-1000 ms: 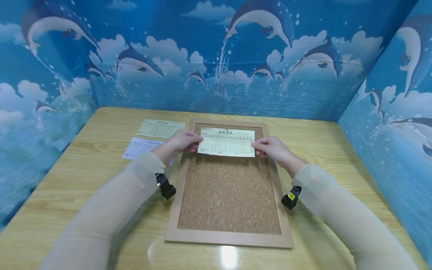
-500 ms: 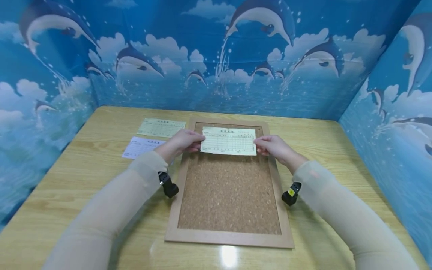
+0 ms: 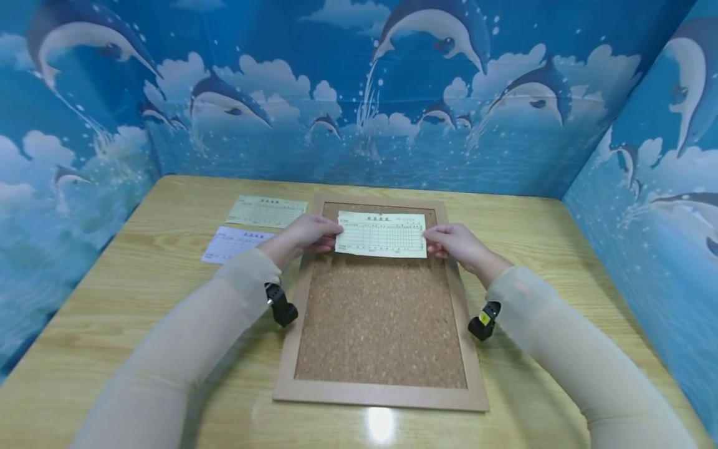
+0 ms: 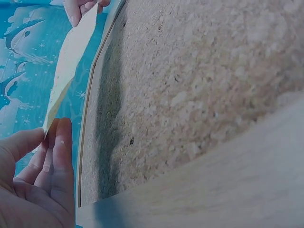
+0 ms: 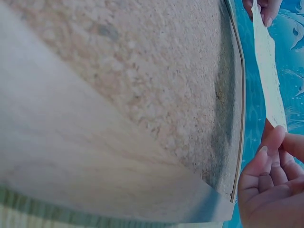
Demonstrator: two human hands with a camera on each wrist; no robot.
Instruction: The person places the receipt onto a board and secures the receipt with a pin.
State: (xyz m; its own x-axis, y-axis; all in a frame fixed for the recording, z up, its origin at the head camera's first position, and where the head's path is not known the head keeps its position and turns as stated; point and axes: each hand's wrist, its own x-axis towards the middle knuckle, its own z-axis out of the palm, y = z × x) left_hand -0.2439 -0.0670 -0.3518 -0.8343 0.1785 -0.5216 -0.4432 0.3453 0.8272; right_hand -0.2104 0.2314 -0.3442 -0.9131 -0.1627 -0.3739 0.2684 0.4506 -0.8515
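A pale yellow-green printed form slip [image 3: 381, 236] is stretched between my two hands over the upper part of a wood-framed cork board [image 3: 381, 324]. My left hand [image 3: 303, 236] pinches its left edge between thumb and fingers. At the opposite edge, my right hand [image 3: 457, 244] pinches it the same way. Both wrist views show the slip [image 4: 71, 61] raised off the cork, its shadow falling on the board [image 5: 156, 85]. The slip's lower edge looks slightly uneven.
Left of the board, a green form slip [image 3: 266, 211] lies flat on the wooden table [image 3: 140, 268]. A white-lilac form slip [image 3: 232, 243] lies below it, partly hidden by my left hand and sleeve. Dolphin-printed blue curtains [image 3: 359, 143] enclose the back and sides.
Both hands have shifted slightly to the right with the slip, which now sits a little more centred over the board's top. The grip of each hand is unchanged.
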